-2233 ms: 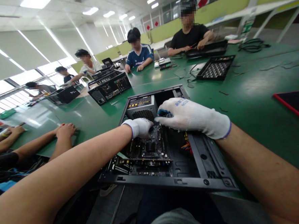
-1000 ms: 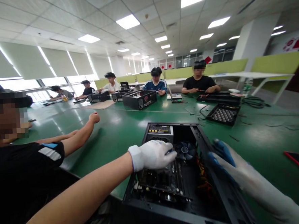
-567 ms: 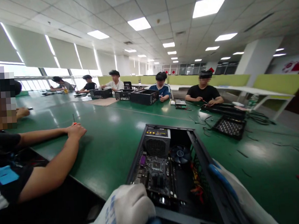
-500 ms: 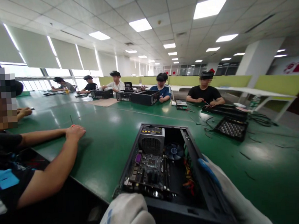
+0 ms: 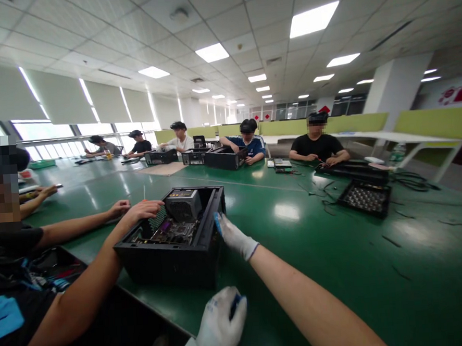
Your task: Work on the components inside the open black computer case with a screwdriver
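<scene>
An open black computer case (image 5: 169, 260) lies on the green table to my front left. Inside show a grey power supply (image 5: 184, 204) and a motherboard (image 5: 175, 233). My right hand (image 5: 235, 235), in a white glove with blue on the fingers, lies with fingers stretched against the right side of the case. My left hand (image 5: 220, 320), gloved too, is near the table's front edge, apart from the case. Its fingers are loosely bent, with a gap beside the thumb and nothing visible between them. A co-worker's bare hand (image 5: 145, 210) touches the far left edge of the case.
The co-worker sits close on my left. Across the green table (image 5: 300, 273) several people work at other computer cases (image 5: 226, 158). A black tray-like panel (image 5: 365, 197), loose cables (image 5: 415, 181) and thin dark strips lie to the right. A plastic bottle (image 5: 398, 154) stands farther back.
The computer case has moved left and away from me, turning as it went. My left hand has let go of it. The co-worker's hand has come onto the case.
</scene>
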